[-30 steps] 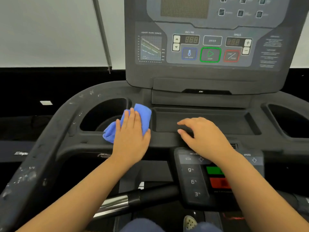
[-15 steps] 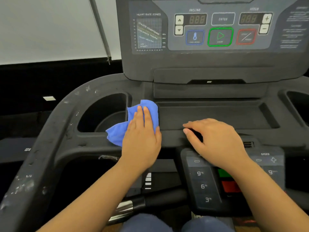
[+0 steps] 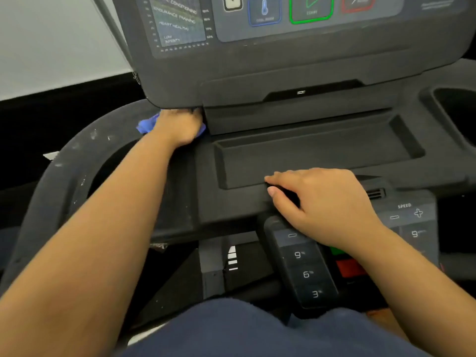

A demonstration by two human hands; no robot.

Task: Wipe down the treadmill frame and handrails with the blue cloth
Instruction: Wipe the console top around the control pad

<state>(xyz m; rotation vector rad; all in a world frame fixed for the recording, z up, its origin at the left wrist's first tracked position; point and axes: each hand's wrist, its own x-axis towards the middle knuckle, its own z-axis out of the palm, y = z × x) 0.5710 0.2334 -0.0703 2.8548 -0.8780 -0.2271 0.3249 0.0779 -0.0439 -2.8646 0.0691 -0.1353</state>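
Observation:
The blue cloth (image 3: pixel 146 124) lies on the dark treadmill frame (image 3: pixel 231 202), at the back left, just under the lower edge of the console (image 3: pixel 283 55). My left hand (image 3: pixel 177 127) presses down on the cloth, covering most of it. Its fingertips are hidden beneath the console edge, and cloth shows on both sides of the hand. My right hand (image 3: pixel 316 199) rests on the front ledge of the frame with relaxed fingers and holds nothing. The curved left handrail (image 3: pixel 64 171) carries pale scuffs and specks.
A shallow tray (image 3: pixel 309 155) runs across the middle of the frame. A cup holder (image 3: pixel 456 109) sits at the far right. A keypad (image 3: pixel 304 266) with speed and incline buttons hangs below my right hand. My left forearm crosses the left cup holder (image 3: pixel 113 163).
My left hand has pushed the cloth forward from beside the left cup holder to under the console edge. My head has moved closer and lower. The right hand has stayed on the ledge.

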